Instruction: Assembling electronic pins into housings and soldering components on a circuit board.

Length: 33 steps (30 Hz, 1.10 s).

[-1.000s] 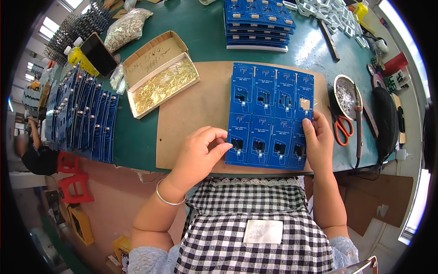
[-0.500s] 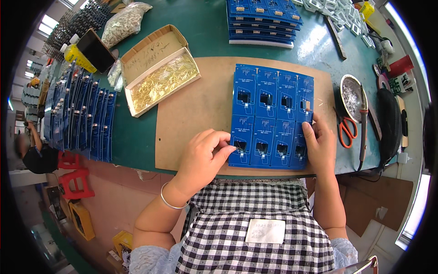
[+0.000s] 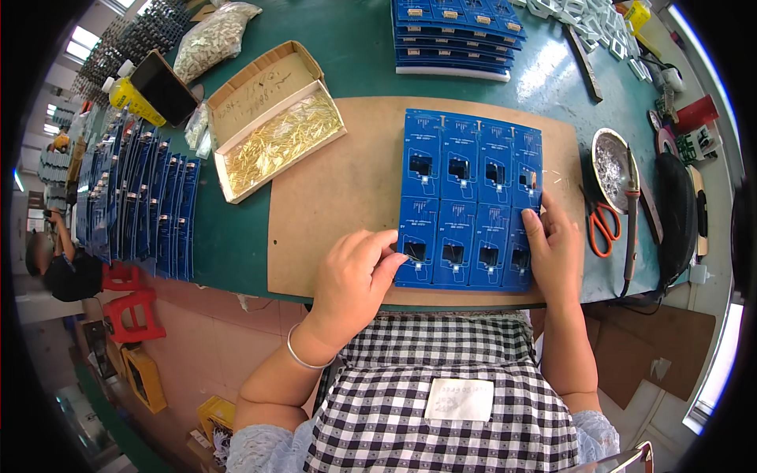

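Observation:
A blue circuit board panel [image 3: 459,201], divided into several like sections with dark cutouts, lies on a brown board [image 3: 347,181] in front of me. At its lower left corner, my left hand [image 3: 356,272] is closed in a pinch of thumb and forefinger. A thin line shows by those fingertips, over the corner cutout, but what they hold is too small to make out. My right hand [image 3: 556,248] grips the panel's right edge, thumb on top and fingers along the side. Left of the panel stands an open cardboard box [image 3: 280,130] of thin gold-coloured pins [image 3: 284,134].
More blue panels are stacked at the back [image 3: 457,39] and stand in rows at the left [image 3: 138,197]. On the right are orange-handled scissors [image 3: 603,229], a metal bowl [image 3: 609,169] and a soldering iron [image 3: 631,193]. Loose pins [image 3: 556,175] lie beside the panel.
My left wrist and forearm have shifted slightly right, while the pinching fingertips stay at the same corner. My right hand keeps its hold on the panel's edge.

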{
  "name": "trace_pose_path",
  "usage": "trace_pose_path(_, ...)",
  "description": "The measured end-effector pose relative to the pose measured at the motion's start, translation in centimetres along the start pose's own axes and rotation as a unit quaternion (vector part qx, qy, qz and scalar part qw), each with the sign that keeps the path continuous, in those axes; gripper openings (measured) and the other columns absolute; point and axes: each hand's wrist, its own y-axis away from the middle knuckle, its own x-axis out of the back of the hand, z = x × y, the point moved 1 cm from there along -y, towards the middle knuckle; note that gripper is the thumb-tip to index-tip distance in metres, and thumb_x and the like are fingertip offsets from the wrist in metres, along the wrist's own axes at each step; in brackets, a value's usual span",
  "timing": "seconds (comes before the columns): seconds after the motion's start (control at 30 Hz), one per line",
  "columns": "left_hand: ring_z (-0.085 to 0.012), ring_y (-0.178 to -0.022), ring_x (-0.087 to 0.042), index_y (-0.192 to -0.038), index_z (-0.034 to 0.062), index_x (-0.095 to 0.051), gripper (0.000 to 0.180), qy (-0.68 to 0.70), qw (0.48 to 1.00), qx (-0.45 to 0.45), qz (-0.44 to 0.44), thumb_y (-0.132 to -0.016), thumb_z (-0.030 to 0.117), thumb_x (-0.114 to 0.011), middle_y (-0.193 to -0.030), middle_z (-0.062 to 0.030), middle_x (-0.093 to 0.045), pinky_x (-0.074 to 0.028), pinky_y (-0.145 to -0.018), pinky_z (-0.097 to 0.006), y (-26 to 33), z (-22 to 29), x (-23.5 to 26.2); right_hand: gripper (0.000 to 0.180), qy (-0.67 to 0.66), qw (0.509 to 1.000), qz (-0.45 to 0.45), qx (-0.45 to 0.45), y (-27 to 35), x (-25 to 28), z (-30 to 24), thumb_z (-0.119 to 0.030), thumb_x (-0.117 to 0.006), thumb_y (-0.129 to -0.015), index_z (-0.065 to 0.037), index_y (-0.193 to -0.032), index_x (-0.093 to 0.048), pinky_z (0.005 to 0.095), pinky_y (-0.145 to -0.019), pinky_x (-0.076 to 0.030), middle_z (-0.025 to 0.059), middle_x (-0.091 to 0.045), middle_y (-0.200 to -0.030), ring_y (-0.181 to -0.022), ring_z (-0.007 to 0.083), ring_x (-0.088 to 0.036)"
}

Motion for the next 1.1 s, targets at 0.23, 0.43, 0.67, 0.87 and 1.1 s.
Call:
trace_pose_path(0.23,-0.0282,-0.072,-0.059,-0.103,0.0013,-0.063,0.024,-0.034,0.999,-0.004,-0.002,-0.081,0.008,-0.07,-0.079,-0.0107,-0.061,-0.047,-0.065,-0.039,0.2,0.1,-0.3,0.042,0.108,0.993,0.024,0.046,0.2,0.6,-1.2,-0.027,-0.064,-0.091,-0.006,-0.127,-0.06,0.0314,-0.076,-0.034,0.0025,-0.047,-0.056,-0.053,0.0173,-0.042)
trace_pose_path(0.43,-0.0273,-0.076,-0.06,-0.116,0.0026,-0.061,0.038,-0.063,0.998,0.013,0.001,-0.08,0.008,-0.073,-0.082,-0.0101,-0.062,-0.049,-0.067,-0.038,0.8,0.2,-0.1,0.049,0.159,0.984,0.01,0.078,0.1,0.8,-1.4,-0.028,-0.067,-0.088,-0.004,-0.13,-0.058,0.0351,-0.076,-0.037,0.0057,-0.056,-0.06,-0.056,0.0217,-0.053)
trace_pose_path(0.67,-0.0242,-0.079,-0.06,-0.123,0.0066,-0.061,0.049,-0.077,0.997,-0.021,0.009,-0.077,0.009,-0.076,-0.085,-0.0078,-0.062,-0.049,-0.071,-0.037,0.5,0.0,1.6,0.056,0.084,0.995,-0.042,0.036,-0.3,2.9,0.3,-0.028,-0.07,-0.085,-0.003,-0.132,-0.054,0.0367,-0.082,-0.039,0.0045,-0.062,-0.076,-0.071,0.0213,-0.057)
trace_pose_path(0.87,-0.0289,-0.089,-0.052,-0.127,0.0083,-0.059,0.064,-0.123,0.988,-0.057,-0.068,-0.072,0.031,-0.08,-0.102,-0.0102,-0.057,-0.045,-0.08,-0.039,-1.2,0.6,1.8,0.071,0.126,0.967,-0.077,0.207,1.7,3.3,-0.4,-0.039,-0.069,-0.082,-0.005,-0.14,-0.045,0.0463,-0.101,-0.034,0.016,-0.049,-0.137,-0.12,0.0348,-0.048)
trace_pose_path(1.1,-0.03,-0.096,-0.049,-0.135,0.0103,-0.052,0.083,-0.123,0.984,-0.049,-0.12,-0.066,0.044,-0.082,-0.114,-0.0118,-0.049,-0.043,-0.085,-0.041,-0.8,0.0,0.4,0.078,0.193,0.955,-0.128,0.186,2.6,2.6,-0.2,-0.042,-0.066,-0.083,-0.006,-0.146,-0.035,0.0509,-0.112,-0.024,0.0163,-0.035,-0.151,-0.135,0.035,-0.038)
